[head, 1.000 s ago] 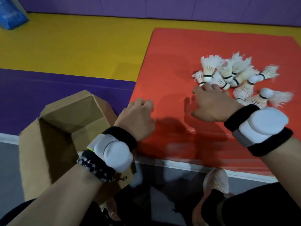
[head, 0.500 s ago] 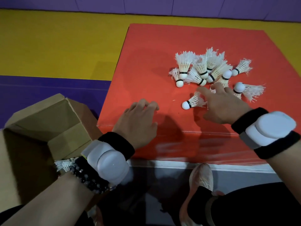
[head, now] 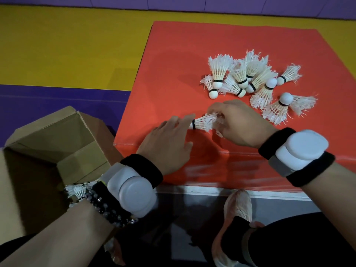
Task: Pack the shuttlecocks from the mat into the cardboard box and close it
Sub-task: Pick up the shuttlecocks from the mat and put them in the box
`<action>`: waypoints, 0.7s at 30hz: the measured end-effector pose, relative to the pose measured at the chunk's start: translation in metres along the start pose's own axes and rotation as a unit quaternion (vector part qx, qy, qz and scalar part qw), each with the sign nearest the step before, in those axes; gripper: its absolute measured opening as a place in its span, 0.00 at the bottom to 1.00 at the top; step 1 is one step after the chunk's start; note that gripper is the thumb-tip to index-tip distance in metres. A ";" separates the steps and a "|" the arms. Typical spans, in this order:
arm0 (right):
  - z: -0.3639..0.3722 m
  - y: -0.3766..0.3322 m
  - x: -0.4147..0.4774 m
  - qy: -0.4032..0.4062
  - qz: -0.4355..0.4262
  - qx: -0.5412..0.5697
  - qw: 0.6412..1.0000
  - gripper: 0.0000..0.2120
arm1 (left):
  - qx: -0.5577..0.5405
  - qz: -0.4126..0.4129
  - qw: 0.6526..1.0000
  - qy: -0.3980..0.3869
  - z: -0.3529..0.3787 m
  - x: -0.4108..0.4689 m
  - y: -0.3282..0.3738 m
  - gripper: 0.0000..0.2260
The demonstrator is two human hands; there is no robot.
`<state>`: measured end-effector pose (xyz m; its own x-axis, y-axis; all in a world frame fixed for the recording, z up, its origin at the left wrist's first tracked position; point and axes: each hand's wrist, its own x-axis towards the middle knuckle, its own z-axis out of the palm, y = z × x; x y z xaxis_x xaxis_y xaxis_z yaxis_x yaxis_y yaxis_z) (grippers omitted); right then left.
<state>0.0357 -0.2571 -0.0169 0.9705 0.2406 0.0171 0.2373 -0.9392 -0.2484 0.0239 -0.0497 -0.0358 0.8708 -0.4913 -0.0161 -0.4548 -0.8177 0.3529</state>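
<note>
The right hand [head: 238,126] pinches one shuttlecock [head: 204,123] by its feathers, fingers curled round the skirt, just above the near part of the red mat [head: 173,64]. The left hand [head: 167,145] is spread, fingers extended and reaching the cork end of the same shuttlecock; the cork is hidden behind the fingertips, so a firm grip cannot be confirmed. The remaining shuttlecocks [head: 256,81] lie in a loose pile on the mat, beyond and to the right of both hands, corks mostly pointing toward the person, each cork edged with a black band. The cardboard box [head: 57,141] stands on the floor just left of the mat, flaps open, with a few shuttlecocks in the box [head: 77,190] showing at its near corner beside the left wrist. Each wrist carries a white unit on a black band, left [head: 133,193] and right [head: 300,151]; a bead bracelet [head: 107,207] sits behind the left one. A shoe [head: 237,209] shows below the mat edge.
</note>
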 end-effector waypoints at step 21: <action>-0.001 0.003 0.007 0.074 0.043 -0.031 0.996 0.06 | 0.091 0.055 0.989 0.099 0.003 0.004 -0.001 0.23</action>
<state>0.0431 -0.2581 -0.0167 0.9821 0.1246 0.1415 0.1511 -0.9691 -0.1952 0.0274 -0.0518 -0.0391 0.8259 -0.5259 0.2031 -0.5584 -0.8125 0.1672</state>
